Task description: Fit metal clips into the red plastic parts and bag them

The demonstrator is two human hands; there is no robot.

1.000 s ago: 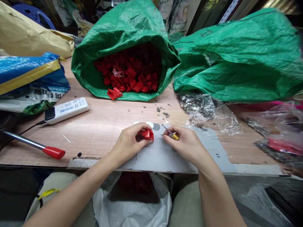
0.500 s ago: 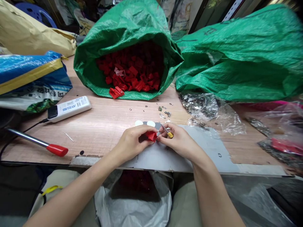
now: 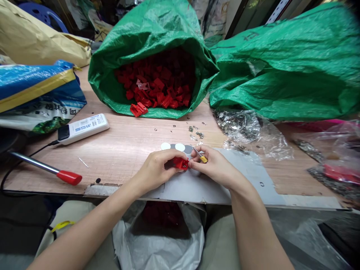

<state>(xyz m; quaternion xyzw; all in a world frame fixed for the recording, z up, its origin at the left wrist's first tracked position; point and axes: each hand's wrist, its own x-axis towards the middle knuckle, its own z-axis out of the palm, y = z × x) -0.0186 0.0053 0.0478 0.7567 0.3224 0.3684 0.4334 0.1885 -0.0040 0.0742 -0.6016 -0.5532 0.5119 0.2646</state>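
Note:
A small red plastic housing (image 3: 180, 163) is gripped between the thumb and fingers of my left hand (image 3: 159, 167), just above a grey sheet (image 3: 194, 189). My right hand (image 3: 212, 165) is closed around a small screwdriver (image 3: 203, 159) with a yellow handle, its metal shaft slanting up to the left. The right fingertips meet the open right end of the housing; whether they pinch a tiny part there is hidden. White and grey round discs (image 3: 180, 147) lie just beyond my hands.
A green sack (image 3: 152, 30) full of red plastic parts (image 3: 157, 88) lies open at the back. Small metal pieces (image 3: 199, 135) are scattered before it, beside clear bags of metal parts (image 3: 239, 125). A red-tipped lever (image 3: 69, 177) and white device (image 3: 83, 128) are at left.
The red housing has turned slightly in my left hand, so more of its open end shows. My right hand has barely shifted, still with the screwdriver.

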